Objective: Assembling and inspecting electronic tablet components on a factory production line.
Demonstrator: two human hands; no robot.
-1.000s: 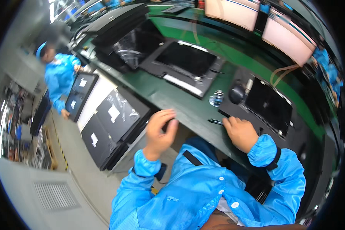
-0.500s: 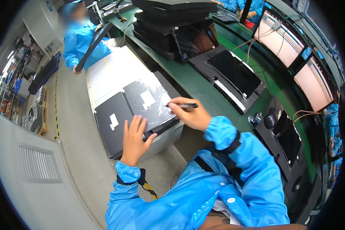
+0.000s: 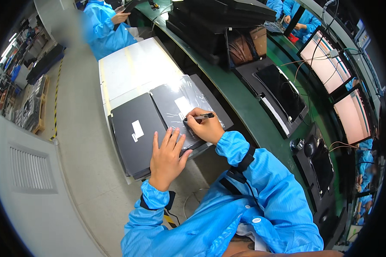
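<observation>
Head view: the right hand [image 3: 208, 128] has its grip clenched around a dark pen [image 3: 200, 116], the tip held over a bagged dark laptop [image 3: 180, 103]. The left hand [image 3: 167, 156] lies flat with grip released, fingers spread on the near edge of that laptop, just beside a second dark laptop [image 3: 135, 132]. Both lie on a white cart [image 3: 133, 64] next to the green bench [image 3: 244, 103].

The pen [image 3: 200, 116] tip is hidden under the right hand [image 3: 206, 126]. The left hand [image 3: 166, 158] covers part of the wrapped laptop [image 3: 180, 105]. At twelve o'clock, a co-worker [image 3: 105, 25] is cut off by the rim; shelf contents at nine o'clock are too small to tell.
</observation>
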